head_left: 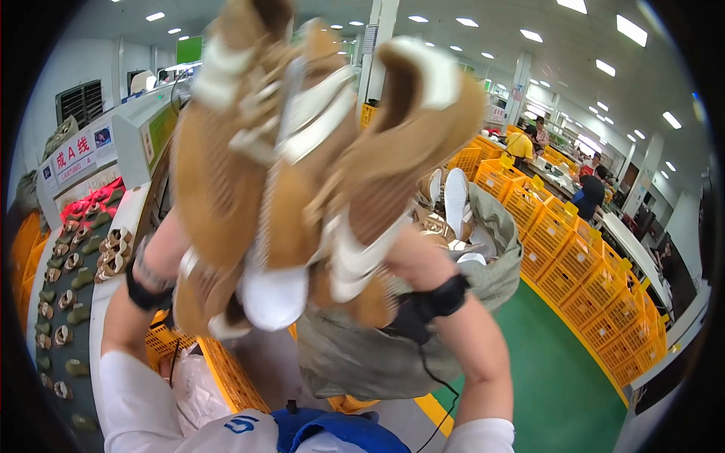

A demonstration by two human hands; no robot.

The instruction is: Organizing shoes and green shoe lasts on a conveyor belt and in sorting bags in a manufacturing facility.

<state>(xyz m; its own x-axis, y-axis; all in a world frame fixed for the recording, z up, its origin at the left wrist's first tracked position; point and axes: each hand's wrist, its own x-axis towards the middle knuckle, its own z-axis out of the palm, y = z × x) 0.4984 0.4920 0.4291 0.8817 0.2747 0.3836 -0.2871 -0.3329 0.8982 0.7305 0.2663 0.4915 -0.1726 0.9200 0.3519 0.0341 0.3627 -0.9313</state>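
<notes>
A bundle of several tan and white sneakers (pixel 219 181) is lifted in front of me, blurred by motion. One sneaker (pixel 423 128) on its right side shows a white heel and an open collar. Lower down, a white rounded piece (pixel 276 298) sticks out among them. My left forearm (pixel 155 260) and my right forearm (pixel 423 260), each with a black wrist strap, run up behind the bundle. Both hands are hidden by the shoes they hold up. Beyond my right forearm stands a grey sack (pixel 502 264) with more shoes (pixel 455 204) in it, one with its pale sole showing.
At left, a dark conveyor belt (pixel 57 377) carries small green and tan shoe pieces; tan shoes (pixel 113 253) sit on its ledge. Stacked yellow crates (pixel 574 279) line the right, beside a green floor (pixel 544 377). A yellow crate (pixel 234 377) stands close below me. People (pixel 519 143) work farther back.
</notes>
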